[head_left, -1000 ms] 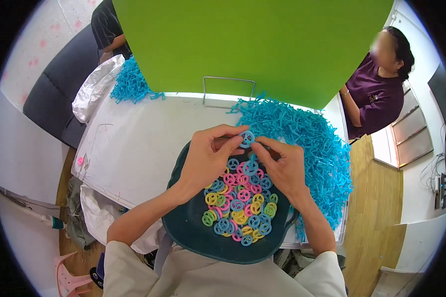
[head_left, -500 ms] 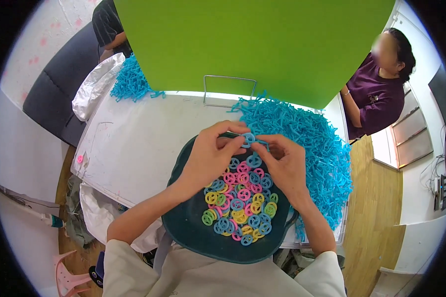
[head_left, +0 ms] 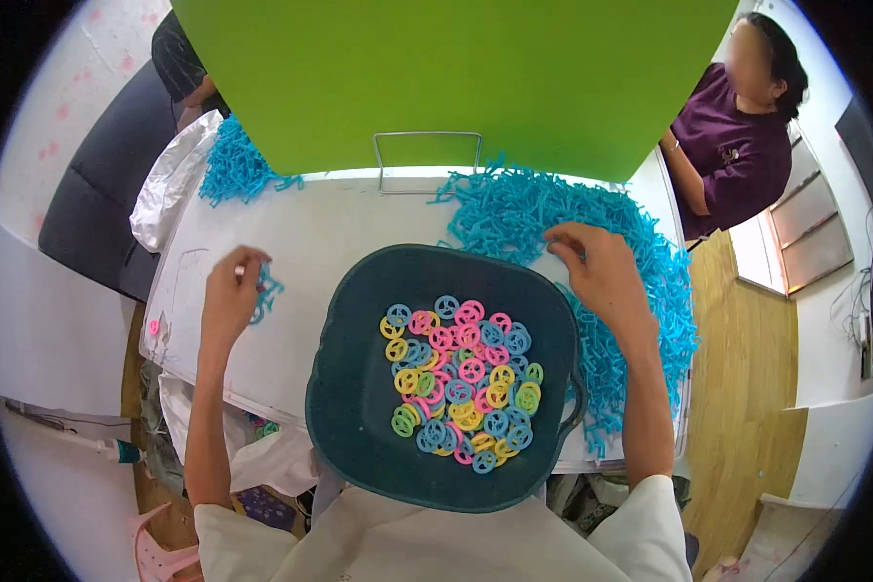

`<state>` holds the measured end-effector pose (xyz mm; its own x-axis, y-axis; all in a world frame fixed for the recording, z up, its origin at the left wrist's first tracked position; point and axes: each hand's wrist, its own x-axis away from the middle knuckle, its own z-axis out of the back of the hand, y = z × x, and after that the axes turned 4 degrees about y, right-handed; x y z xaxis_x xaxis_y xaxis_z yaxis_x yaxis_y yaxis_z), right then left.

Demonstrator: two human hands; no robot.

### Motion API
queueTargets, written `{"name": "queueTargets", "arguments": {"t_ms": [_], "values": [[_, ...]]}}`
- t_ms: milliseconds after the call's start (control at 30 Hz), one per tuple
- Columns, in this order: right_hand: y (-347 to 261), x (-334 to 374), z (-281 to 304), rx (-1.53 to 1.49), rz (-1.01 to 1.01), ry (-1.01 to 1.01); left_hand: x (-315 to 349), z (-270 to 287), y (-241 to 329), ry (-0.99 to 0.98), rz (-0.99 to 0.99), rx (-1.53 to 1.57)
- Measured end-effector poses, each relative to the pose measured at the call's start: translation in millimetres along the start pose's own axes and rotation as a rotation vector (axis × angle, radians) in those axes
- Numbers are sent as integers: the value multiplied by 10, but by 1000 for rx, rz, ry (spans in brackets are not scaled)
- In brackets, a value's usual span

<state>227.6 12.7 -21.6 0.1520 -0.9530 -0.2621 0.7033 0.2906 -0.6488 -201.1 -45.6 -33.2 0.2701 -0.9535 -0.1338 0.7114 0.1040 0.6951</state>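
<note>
Out over the left part of the table, my left hand is closed, fingers down, on a light-blue plastic piece that hangs beside its fingertips. Its exact shape is blurred. My right hand is at the near edge of a large heap of blue plastic sticks, with thumb and forefinger apart and no piece visible between them. Between my arms a dark green basin rests at my lap against the table edge. Small spoked plastic wheels in pink, blue, yellow and green lie inside it.
A tall green panel stands across the white table, with a metal wire stand before it. A smaller heap of blue sticks lies far left by a silvery bag. A person in purple is at the right.
My hands were together above the basin, fingering a blue wheel. They have parted: the left went to the left with a blue piece, the right to the stick heap.
</note>
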Motion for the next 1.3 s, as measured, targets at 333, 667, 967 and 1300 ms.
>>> {"name": "queueTargets", "arguments": {"t_ms": [333, 667, 967, 1300], "values": [[-131, 70, -86, -75, 38, -59, 296, -575, 1104, 97, -522, 42], [-161, 110, -121, 63, 47, -135, -723, -1758, 1514, -445, -634, -292], [-144, 86, -133, 29, -13, -16, -621, -1794, 1675, -516, -533, -258], [-263, 46, -177, -335, 15, 86, -98, -1484, 1803, -58, -773, 414]]}}
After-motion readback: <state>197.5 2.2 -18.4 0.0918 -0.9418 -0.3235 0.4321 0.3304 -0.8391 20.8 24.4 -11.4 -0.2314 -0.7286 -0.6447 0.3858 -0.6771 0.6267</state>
